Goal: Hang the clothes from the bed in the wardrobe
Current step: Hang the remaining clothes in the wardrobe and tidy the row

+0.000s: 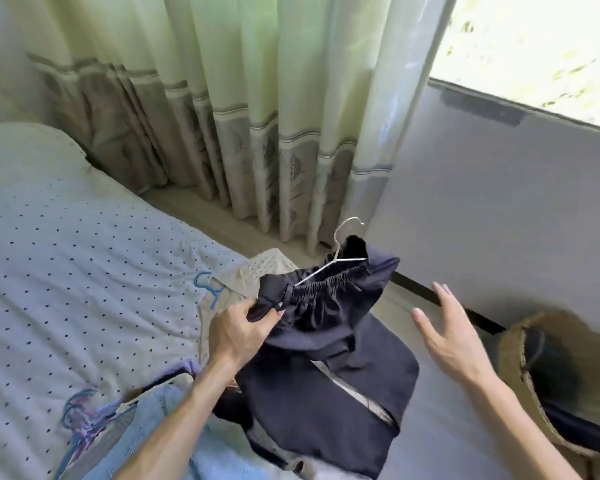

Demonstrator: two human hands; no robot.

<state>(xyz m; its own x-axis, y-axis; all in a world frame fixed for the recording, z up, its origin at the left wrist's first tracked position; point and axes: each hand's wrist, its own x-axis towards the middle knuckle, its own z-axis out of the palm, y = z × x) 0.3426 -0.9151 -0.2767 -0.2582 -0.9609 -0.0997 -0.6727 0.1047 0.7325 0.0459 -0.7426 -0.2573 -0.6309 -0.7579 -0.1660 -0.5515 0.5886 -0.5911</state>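
Head view: navy garment (329,327) on white hanger (338,252), held at the bed's (66,244) right edge

1. Navy garment: dark cloth with a gathered elastic waistband. It is lifted above the near right corner of the bed and hangs in loose folds toward the near side.
2. White hanger: thin, with the hook uppermost and pointing toward the far side. One arm runs along the waistband, and its far end is hidden in the cloth.
3. Left hand (243,332): thumb and curled fingers pinch the left end of the waistband and carry the garment.
4. Right hand (447,336): fingers straight and spread, palm turned toward the garment. It holds nothing, and is near the garment's right side but apart from it.
5. Bed: pale sheet with small dark dots, filling the left of the scene.
6. Blue hanger (207,289): lies on the bed just left of the held garment, partly under a cream dotted cloth (272,265).
7. Light blue garment (167,420): lies on the near part of the bed, under the left forearm.
8. Curtain (222,116): pale green with a leaf-printed border, on the far side.
9. Woven basket (520,368): on the near right, blurred, with dark contents.
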